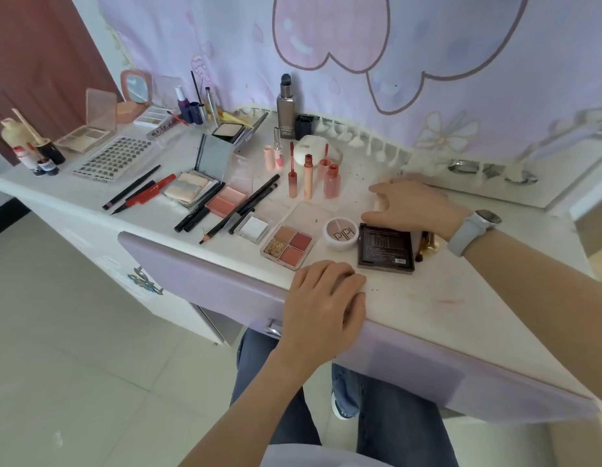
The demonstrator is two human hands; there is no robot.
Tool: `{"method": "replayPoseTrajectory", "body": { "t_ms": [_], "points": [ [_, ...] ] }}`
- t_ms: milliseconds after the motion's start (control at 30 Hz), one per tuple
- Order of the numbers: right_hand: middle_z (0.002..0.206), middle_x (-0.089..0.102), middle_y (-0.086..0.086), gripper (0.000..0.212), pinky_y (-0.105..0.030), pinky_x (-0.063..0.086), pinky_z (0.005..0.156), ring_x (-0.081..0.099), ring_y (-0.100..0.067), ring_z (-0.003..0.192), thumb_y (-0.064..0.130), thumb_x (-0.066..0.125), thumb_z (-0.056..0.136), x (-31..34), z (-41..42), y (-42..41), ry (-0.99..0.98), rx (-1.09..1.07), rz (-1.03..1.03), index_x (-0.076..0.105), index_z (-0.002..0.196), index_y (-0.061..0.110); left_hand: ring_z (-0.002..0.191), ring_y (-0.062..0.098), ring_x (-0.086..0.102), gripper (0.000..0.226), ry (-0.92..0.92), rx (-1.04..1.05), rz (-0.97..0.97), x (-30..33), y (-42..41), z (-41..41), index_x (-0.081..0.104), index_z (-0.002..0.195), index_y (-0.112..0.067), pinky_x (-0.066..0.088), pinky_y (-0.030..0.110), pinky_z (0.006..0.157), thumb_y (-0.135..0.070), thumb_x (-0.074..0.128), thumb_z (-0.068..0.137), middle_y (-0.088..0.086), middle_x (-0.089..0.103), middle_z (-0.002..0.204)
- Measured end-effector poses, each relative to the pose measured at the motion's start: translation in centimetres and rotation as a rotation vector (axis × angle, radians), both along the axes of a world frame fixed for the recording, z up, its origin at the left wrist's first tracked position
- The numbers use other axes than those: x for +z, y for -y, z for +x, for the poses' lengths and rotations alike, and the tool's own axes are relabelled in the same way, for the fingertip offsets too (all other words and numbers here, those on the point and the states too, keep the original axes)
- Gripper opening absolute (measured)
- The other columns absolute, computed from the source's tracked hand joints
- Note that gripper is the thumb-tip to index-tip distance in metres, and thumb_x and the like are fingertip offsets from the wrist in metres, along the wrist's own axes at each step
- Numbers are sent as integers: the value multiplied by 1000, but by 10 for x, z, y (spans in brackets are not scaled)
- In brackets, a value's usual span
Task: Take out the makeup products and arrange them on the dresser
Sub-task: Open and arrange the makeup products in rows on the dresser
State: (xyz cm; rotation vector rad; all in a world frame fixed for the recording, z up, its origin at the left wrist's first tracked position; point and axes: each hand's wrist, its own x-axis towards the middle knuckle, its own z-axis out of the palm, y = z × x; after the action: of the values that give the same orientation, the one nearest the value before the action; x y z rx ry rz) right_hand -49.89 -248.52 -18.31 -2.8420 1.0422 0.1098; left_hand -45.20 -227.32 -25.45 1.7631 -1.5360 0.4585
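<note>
**Makeup spread across the counter, both hands resting on it**

The left hand [321,298] lies flat on the front edge of the counter [427,308], fingers straight and relaxed, holding nothing. The right hand [411,205], a watch [475,230] on its wrist, reaches over the counter with its fingers loosely bent over a small pale pink item [379,201]; most of that item is hidden, so whether the fingers grip it or only touch it cannot be told.

Just below the right hand lies a closed dark palette [385,248], back side up. To its left, touching or nearly so, sits a round white jar [340,233] marked PIPI, and left of that an open four-pan palette [288,246] in brown, red and glitter shades. Behind these stand several pink lip tubes [308,175] in a loose cluster, upright. A tall grey bottle [285,107] stands at the back near the curtain [326,45].

Toward the middle lie black pencils [240,210] at an angle, a peach blush compact [225,200] and an open mirrored compact [195,183]. Further left lie a red pen [151,193], a lash tray [114,160], an open beige palette [87,136] and small bottles [40,153] at the corner.

Below the counter edge the lilac drawer front [208,281] shows, and beneath it the person's jeans [394,416].
</note>
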Motion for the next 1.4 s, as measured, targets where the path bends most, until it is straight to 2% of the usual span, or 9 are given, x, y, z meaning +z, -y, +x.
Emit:
{"method": "replayPoseTrajectory", "body": {
  "t_ms": [333, 567, 633, 733, 867, 1033, 1133, 1233, 1400],
  "points": [
    [101, 57, -19, 34, -35, 37, 59, 56, -34, 85, 23, 28, 100, -2, -18, -4, 150, 209, -497, 47, 118, 0, 91, 18, 55, 18, -57, 14, 10, 2, 0, 0, 70, 89, -15, 43, 29, 82, -21, 56, 80, 0, 65, 95],
    [94, 59, -26, 46, -40, 46, 54, 59, -36, 72, 16, 19, 96, 11, -47, -16, 483, 101, -462, 54, 112, -8, 89, 17, 57, 22, -142, 16, 50, 6, 0, -2, 71, 89, -16, 43, 27, 82, -25, 54, 79, -2, 66, 94],
    [96, 60, -16, 41, -35, 44, 67, 56, -28, 79, 16, 21, 98, 12, -54, -22, 732, -36, -291, 54, 112, -2, 90, 14, 57, 25, -218, 19, 25, 9, 1, -4, 70, 93, -15, 44, 28, 83, -28, 53, 80, -2, 66, 93],
    [78, 58, 2, 27, -17, 30, 60, 46, -7, 67, 14, 35, 96, 17, -60, -37, 1177, -231, -39, 60, 91, 7, 95, 17, 57, 34, -397, 10, -47, 15, 3, -7, 63, 110, -13, 51, 39, 82, -29, 55, 81, -2, 58, 106],
    [70, 57, 14, 36, -26, 41, 62, 50, -10, 67, 13, 36, 95, 15, -61, -55, 1232, -444, 298, 57, 66, 19, 112, 17, 42, 57, -252, -19, -129, 29, 13, -14, 40, 130, -19, 41, 24, 92, -34, 62, 80, 4, 39, 128],
    [51, 58, 1, 41, -26, 41, 35, 53, -18, 42, 11, 42, 92, 12, -69, -76, 1360, -477, 788, 57, 54, 13, 108, 25, 43, 38, 38, -99, -160, 45, 25, -12, 43, 123, -17, 45, 37, 90, -31, 53, 89, 6, 37, 126],
    [49, 53, -1, 40, -18, 32, 32, 47, -11, 35, 9, 40, 92, 10, -70, -79, 1268, -436, 711, 54, 56, 12, 94, 20, 51, 38, 36, -144, -151, 46, 25, -5, 55, 113, -6, 48, 29, 78, -37, 42, 96, 7, 53, 110],
    [59, 55, 8, 38, -8, 33, 45, 47, 3, 49, 10, 41, 94, 8, -67, -80, 1188, -278, 458, 55, 61, 21, 63, 11, 53, 56, -148, -117, -51, 53, 19, 0, 65, 93, -4, 44, 23, 52, -50, 34, 95, 3, 64, 74],
    [77, 54, 13, 20, -11, 39, 52, 51, 0, 57, 18, 43, 94, 11, -73, -76, 1104, 13, 531, 54, 86, 32, 50, 7, 55, 28, -627, -33, 24, 62, 15, 9, 55, 84, -33, 43, 24, 47, -59, 49, 78, -13, 55, 51]
  ]
}}
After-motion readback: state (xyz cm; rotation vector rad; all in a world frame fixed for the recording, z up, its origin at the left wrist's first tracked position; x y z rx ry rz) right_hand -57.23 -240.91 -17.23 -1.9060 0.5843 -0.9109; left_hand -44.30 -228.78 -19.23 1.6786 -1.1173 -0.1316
